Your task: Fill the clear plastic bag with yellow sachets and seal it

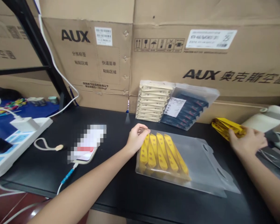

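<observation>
A frosted see-through plastic bag (198, 155) lies flat on the black table, its cut-out handles toward the right. Inside, at its left end, several yellow packets (162, 154) overlap in a row. My left hand (138, 138) is closed at the bag's upper left corner, fingers curled over the edge beside the packets. Off to the right, my right hand (248, 141) grips a bunch of yellow packets (226, 127) near the back of the table. Its thumb is on the near side; the other fingers are partly hidden.
Two filled clear bags, one with cream packets (152, 101) and one with dark blue packets (189, 107), lean against AUX cardboard boxes (163, 62). A charging phone (88, 146), a corded loop (46, 144) and a power strip (21, 140) are at left. A white roll (259, 121) stands at right.
</observation>
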Demonstrator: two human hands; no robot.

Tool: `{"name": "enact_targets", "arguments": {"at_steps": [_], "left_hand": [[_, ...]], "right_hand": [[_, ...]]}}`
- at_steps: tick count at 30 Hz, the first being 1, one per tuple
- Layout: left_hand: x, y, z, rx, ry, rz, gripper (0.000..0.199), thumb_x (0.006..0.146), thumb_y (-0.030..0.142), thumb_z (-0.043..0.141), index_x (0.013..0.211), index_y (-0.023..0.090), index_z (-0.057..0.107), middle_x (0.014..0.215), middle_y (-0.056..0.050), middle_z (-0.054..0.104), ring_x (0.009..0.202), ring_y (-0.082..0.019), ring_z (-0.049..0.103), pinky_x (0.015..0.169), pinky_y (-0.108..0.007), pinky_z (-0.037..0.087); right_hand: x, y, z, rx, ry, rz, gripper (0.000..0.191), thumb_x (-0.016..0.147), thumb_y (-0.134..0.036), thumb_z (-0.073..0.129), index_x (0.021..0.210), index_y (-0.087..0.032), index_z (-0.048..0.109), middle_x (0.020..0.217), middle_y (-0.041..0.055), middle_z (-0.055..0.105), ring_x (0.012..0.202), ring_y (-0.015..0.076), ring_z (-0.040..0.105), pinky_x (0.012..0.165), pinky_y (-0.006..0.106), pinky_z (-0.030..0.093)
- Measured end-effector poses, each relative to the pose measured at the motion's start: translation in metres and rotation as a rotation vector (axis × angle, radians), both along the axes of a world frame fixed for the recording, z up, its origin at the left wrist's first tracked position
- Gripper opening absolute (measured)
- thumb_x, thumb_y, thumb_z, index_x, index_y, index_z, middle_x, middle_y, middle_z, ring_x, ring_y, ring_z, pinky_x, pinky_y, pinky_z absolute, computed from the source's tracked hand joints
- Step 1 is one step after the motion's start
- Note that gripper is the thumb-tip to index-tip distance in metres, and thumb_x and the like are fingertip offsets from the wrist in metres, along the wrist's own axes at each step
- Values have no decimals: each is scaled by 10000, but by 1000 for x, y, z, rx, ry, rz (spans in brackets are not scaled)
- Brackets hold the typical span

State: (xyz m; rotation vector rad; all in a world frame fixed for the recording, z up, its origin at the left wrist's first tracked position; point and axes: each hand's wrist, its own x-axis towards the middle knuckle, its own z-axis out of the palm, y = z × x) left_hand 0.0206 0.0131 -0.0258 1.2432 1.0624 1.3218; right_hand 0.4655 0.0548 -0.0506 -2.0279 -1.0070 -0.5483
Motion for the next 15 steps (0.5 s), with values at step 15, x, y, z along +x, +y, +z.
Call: {"name": "enact_targets", "arguments": {"at_steps": [15], "left_hand": [[-10, 5, 7, -168, -10, -210, 272, 606, 192, 742, 843, 178, 608, 935, -39, 655, 818, -157, 607, 749, -279, 459]], "right_hand": [[-69, -25, 43, 385, 22, 250, 284, 679, -396, 631, 770, -127, 632, 637, 38, 522, 543, 153, 473, 550, 332, 417]]}}
